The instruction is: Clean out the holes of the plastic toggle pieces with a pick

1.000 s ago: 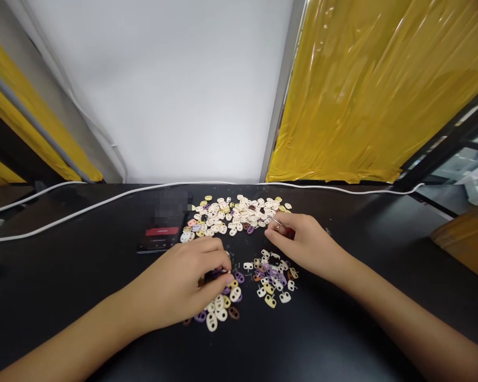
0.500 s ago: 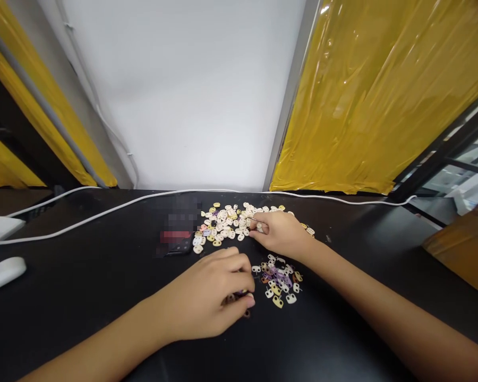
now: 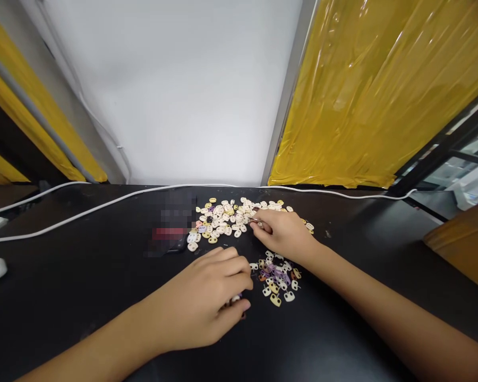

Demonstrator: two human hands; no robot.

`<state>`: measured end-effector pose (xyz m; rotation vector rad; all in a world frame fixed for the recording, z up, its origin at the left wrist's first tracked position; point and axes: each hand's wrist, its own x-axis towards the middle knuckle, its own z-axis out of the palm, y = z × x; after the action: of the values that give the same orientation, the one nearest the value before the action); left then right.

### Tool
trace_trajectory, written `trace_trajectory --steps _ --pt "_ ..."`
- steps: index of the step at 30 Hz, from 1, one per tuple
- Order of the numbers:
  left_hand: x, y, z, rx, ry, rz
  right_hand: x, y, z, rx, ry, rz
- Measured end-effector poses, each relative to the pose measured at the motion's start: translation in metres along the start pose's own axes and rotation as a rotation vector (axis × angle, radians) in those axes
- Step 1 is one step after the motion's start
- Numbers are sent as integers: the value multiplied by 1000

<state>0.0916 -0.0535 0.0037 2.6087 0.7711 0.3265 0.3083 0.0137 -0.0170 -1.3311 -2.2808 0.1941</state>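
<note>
My right hand (image 3: 284, 231) pinches a thin metal tool (image 3: 254, 219), tip at the far pile of mostly cream pieces (image 3: 219, 229). Left hand (image 3: 213, 294) curled over small pieces (image 3: 235, 299); can't tell if it's gripping any. Mixed-colour pile (image 3: 276, 276) just right of my left fingertips.

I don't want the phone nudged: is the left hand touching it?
Apart. The head view shows a strip of dark tabletop between the left hand and the phone's near edge.
</note>
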Motion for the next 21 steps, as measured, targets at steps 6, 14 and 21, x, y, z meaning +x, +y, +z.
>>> trace_trajectory --steps 6,14,21 --pt "-1 -2 -1 -49 88 -76 -17 -18 -22 374 50 62" --pt "6 3 0 -596 376 -315 -39 -36 -26 594 -296 -19" --pt "7 2 9 -787 424 -358 -42 -35 -24 481 -290 -123"
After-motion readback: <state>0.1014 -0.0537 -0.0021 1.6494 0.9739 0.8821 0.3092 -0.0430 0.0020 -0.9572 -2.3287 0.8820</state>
